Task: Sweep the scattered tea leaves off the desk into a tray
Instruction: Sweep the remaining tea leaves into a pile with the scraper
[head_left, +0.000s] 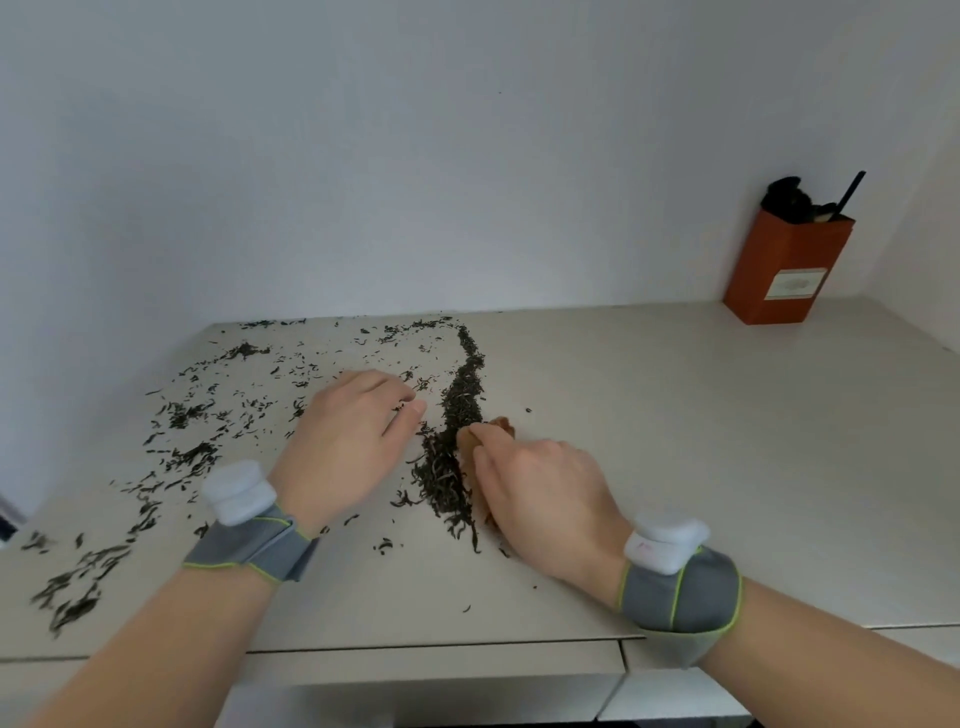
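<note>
Dark tea leaves lie scattered over the left half of the pale desk (675, 441). A dense ridge of tea leaves (457, 431) runs from the back edge toward me down the middle. My left hand (353, 436) rests palm down on the desk just left of the ridge, fingers together and loosely bent, fingertips touching loose leaves. My right hand (540, 493) sits right of the ridge and grips a small brown wooden piece (501, 428) whose tip shows beyond the fingers, against the ridge. Most of that piece is hidden. No tray is in view.
An orange-brown box (784, 270) with dark items and a black stick poking out stands at the back right corner by the wall. Loose leaf clusters (78, 587) reach the desk's left front. The desk's front edge and drawer fronts lie below my wrists.
</note>
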